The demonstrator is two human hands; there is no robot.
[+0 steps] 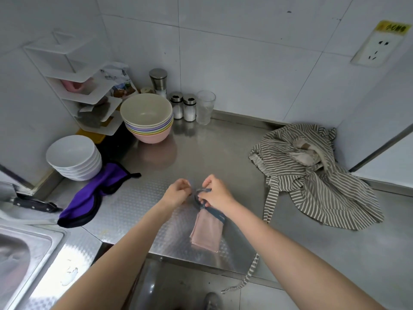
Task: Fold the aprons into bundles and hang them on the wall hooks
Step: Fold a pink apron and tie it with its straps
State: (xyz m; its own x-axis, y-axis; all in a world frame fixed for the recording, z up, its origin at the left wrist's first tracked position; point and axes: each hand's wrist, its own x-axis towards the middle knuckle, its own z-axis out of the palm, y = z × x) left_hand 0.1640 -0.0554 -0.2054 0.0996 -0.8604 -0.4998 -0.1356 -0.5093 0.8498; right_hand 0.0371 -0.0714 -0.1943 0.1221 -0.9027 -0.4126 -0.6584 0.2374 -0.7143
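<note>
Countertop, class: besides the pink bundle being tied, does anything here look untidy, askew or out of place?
Yes. The striped apron lies crumpled at the right, one strap dangling over the counter edge. A purple cloth lies bunched against the white bowls. A knife lies by the sink.

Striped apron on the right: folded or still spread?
Not folded. The striped apron lies in a crumpled heap on the counter, one strap trailing over the front edge. Neither hand touches it.

Stacked bowls point(147, 121), white plates point(73, 157) and shakers point(183, 106) line the counter point(201, 153).
</note>
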